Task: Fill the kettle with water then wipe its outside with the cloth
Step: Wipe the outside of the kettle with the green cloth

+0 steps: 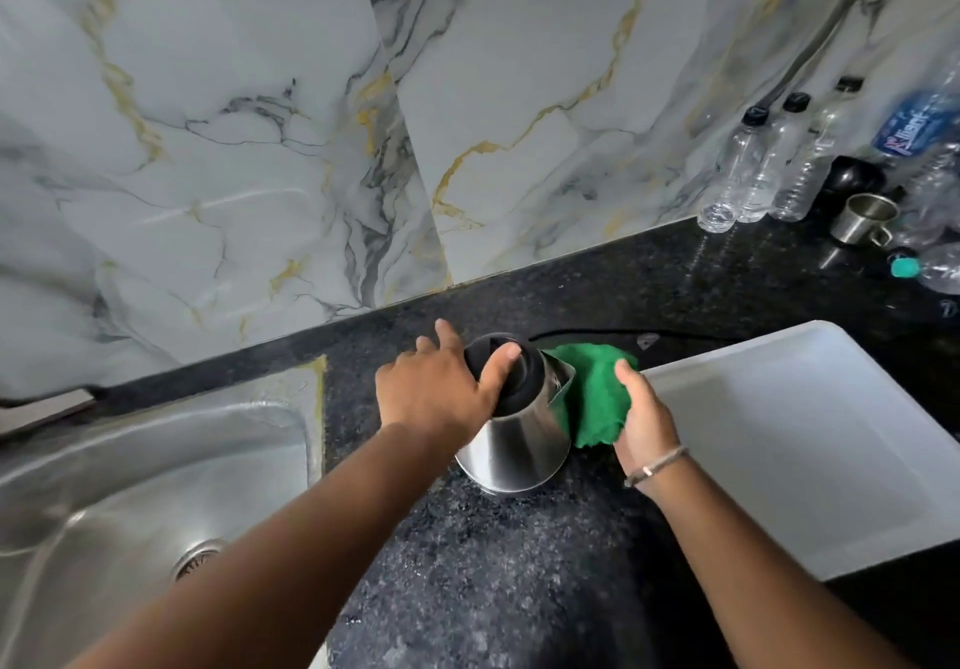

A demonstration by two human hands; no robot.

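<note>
A steel kettle [511,447] with a black lid stands upright on the dark granite counter [509,575] between the sink and a white tray. My left hand [439,390] rests on its lid, thumb across the top, holding it steady. My right hand [641,416] grips a green cloth [592,398] and presses it against the kettle's right side, next to the spout. The kettle's handle is hidden under my left hand.
A steel sink [150,486] with a drain lies to the left. A white tray [810,440] sits to the right. Several plastic bottles [763,169] and a steel mug [865,219] stand at the back right, against the marble wall.
</note>
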